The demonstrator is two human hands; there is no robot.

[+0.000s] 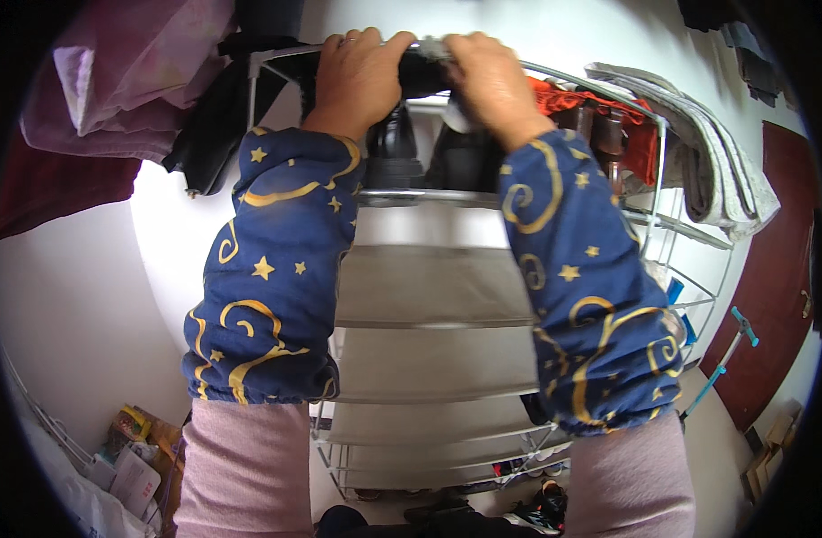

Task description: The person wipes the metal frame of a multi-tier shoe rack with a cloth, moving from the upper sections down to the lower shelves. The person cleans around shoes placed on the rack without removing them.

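Note:
At the top of a metal-framed shoe rack [434,289], my left hand [358,81] is closed over the top rail [286,52], its thumb pointing right. My right hand [493,84] is slightly blurred and lies over the same rail, its fingers partly hidden. A small grey bunched piece [433,48], perhaps cloth, sits on the rail between my hands, close to my right fingertips. Below my hands, black shoes or boots [392,151] stand on the upper shelf. Something white [456,118] shows under my right hand. Both forearms wear navy sleeve covers with gold stars and swirls.
Folded grey fabric [710,155] hangs over the rack's right end, beside red cloth [636,138]. Lilac fabric [128,74] and a black garment [209,134] hang at left. A turquoise-handled pole [720,366] leans near a dark red door [754,282]. Shoes [545,508] lie on the floor.

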